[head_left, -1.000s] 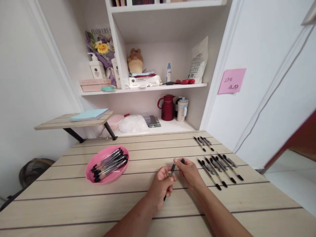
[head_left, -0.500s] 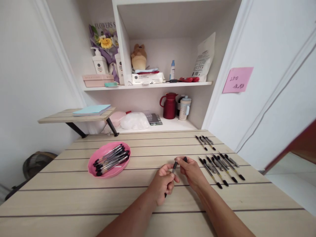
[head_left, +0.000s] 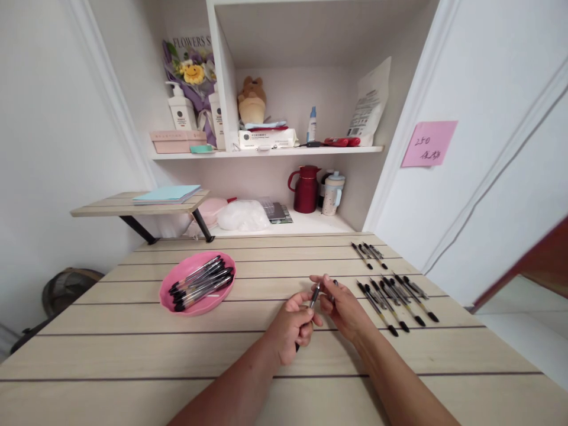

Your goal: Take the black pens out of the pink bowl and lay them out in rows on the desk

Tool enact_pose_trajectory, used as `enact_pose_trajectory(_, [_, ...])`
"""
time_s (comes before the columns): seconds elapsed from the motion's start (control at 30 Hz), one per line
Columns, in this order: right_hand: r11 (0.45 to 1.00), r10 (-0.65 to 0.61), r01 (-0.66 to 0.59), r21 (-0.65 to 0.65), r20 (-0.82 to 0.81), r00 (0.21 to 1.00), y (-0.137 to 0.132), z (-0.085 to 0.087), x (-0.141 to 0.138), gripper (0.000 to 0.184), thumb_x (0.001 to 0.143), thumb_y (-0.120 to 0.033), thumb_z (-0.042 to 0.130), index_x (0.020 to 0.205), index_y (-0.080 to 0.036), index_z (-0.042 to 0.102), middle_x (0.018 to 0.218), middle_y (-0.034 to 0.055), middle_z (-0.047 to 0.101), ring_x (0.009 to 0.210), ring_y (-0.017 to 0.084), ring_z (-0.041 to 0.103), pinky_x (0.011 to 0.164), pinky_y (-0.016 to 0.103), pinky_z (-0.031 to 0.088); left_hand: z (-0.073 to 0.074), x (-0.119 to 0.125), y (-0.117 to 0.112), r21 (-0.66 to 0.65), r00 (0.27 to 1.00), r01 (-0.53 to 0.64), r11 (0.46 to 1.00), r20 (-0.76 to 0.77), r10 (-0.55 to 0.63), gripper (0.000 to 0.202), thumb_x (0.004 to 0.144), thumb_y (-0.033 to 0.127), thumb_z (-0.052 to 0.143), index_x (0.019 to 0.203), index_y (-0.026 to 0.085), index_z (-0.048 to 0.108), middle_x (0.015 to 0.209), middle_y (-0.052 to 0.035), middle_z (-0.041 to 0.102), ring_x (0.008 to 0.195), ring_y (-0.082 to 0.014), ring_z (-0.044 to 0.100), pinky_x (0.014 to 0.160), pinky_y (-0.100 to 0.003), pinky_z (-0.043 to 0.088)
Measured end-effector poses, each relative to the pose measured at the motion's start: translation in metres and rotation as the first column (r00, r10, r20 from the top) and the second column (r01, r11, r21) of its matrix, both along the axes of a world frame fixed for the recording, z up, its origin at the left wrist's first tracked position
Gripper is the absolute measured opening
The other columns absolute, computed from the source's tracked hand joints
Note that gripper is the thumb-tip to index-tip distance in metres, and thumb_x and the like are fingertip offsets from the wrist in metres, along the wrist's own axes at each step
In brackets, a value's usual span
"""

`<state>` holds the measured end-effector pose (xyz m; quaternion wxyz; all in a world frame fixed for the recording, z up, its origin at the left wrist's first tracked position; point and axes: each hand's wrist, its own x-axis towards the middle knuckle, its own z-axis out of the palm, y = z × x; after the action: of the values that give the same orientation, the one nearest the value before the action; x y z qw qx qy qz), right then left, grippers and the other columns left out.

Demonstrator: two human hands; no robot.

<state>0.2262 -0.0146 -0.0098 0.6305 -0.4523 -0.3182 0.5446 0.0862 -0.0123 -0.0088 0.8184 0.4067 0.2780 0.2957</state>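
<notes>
A dark pen (head_left: 315, 294) slants up from my left hand (head_left: 295, 328), whose fingers are wrapped round its barrel; its black end pokes out below the fist. My right hand (head_left: 344, 307) is just right of the pen's silver tip, thumb and forefinger close to it; whether they touch cannot be made out. A small black pen cap (head_left: 335, 284) is held among the right fingers, partly hidden. To the right, several pens (head_left: 394, 302) and their parts lie in rows on the table. On the left, a pink dish (head_left: 166, 299) holds several capped pens (head_left: 202, 284).
The slatted wooden table (head_left: 248, 355) runs back to a white shelf unit. A small raised stand (head_left: 106, 204) with blue paper (head_left: 166, 194) is at the back left. A red jug (head_left: 305, 189) and a pale cup (head_left: 332, 195) stand on the low shelf.
My right fingers have shifted slightly up and stretched left past the pen tip, and the silver tip now shows more plainly. The left hand keeps its hold on the pen.
</notes>
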Motion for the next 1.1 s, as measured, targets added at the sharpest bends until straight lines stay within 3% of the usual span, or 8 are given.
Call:
enact_pose_trajectory(0.13, [0.999,-0.041,0.042,-0.001,0.047,0.998,0.001,-0.002,0.000,0.031,0.059,-0.042,0.070,0.066,-0.015,0.058,0.037,-0.0091,0.033,0.035,0.003,0.019,0.038,0.021,0.012,0.001,0.000,0.000,0.001,1.000,-0.004,1.000,-0.012,0.004,0.042,0.065,0.025,0.061,0.103,0.020,0.045,0.063,0.0036,0.053,0.035,0.0000,0.026,0.037,-0.016,0.008])
enact_pose_trajectory(0.27, [0.997,-0.051,0.050,0.057,0.024,0.998,0.002,-0.002,0.001,0.034,0.057,-0.041,0.072,0.074,-0.013,0.062,0.057,-0.0003,0.057,0.038,0.002,0.024,0.038,0.021,0.015,0.002,-0.001,0.002,-0.011,1.000,0.024,1.000,-0.004,-0.024,0.044,0.064,0.025,0.062,0.104,0.021,0.045,0.062,0.0039,0.052,0.035,0.0004,0.025,0.038,-0.016,0.008])
enact_pose_trajectory(0.43, [0.998,-0.007,0.011,0.069,-0.063,0.998,0.003,0.000,-0.003,0.035,0.060,-0.043,0.069,0.080,-0.015,0.061,0.064,0.0003,0.058,0.038,0.002,0.025,0.037,0.020,0.017,0.003,-0.003,0.004,-0.002,1.000,0.027,1.000,0.001,-0.027,0.044,0.064,0.025,0.063,0.104,0.021,0.045,0.062,0.0043,0.052,0.035,0.0002,0.026,0.038,-0.016,0.008])
enact_pose_trajectory(0.63, [0.999,-0.029,0.029,0.031,-0.019,0.999,0.003,-0.003,-0.002,0.030,0.058,-0.040,0.071,0.065,-0.015,0.055,0.041,-0.0086,0.036,0.036,0.002,0.020,0.036,0.020,0.012,0.002,-0.001,0.004,0.009,1.000,0.002,1.000,-0.029,-0.002,0.042,0.064,0.026,0.062,0.103,0.021,0.044,0.061,0.0042,0.052,0.035,-0.0001,0.025,0.038,-0.016,0.007])
enact_pose_trajectory(0.8, [0.997,0.018,-0.009,0.080,-0.111,0.994,0.001,-0.002,-0.001,0.028,0.059,-0.036,0.071,0.074,-0.014,0.061,0.057,-0.0022,0.053,0.038,0.001,0.024,0.037,0.020,0.015,0.004,-0.002,0.003,0.005,0.998,0.044,0.999,-0.036,-0.043,0.041,0.065,0.025,0.060,0.103,0.021,0.045,0.062,0.0039,0.052,0.035,0.0000,0.025,0.038,-0.016,0.007])
enact_pose_trajectory(0.97, [0.993,-0.025,0.051,0.105,-0.236,0.971,0.005,-0.002,0.006,0.025,0.060,-0.033,0.071,0.077,-0.018,0.060,0.077,0.0011,0.060,0.039,0.001,0.024,0.036,0.019,0.018,0.004,-0.003,0.002,-0.001,0.997,0.056,0.998,-0.057,-0.056,0.044,0.064,0.025,0.060,0.105,0.021,0.044,0.062,0.0041,0.053,0.034,0.0000,0.024,0.038,-0.016,0.007])
enact_pose_trajectory(1.1, [0.975,-0.149,0.190,0.114,-0.296,0.944,0.010,-0.005,0.015,0.026,0.059,-0.033,0.071,0.078,-0.020,0.058,0.072,-0.0013,0.057,0.040,0.001,0.027,0.036,0.019,0.021,0.005,-0.003,0.002,-0.001,0.996,0.049,0.999,-0.077,-0.049,0.044,0.063,0.025,0.061,0.105,0.020,0.046,0.059,0.0054,0.050,0.034,0.0000,0.025,0.037,-0.017,0.007])
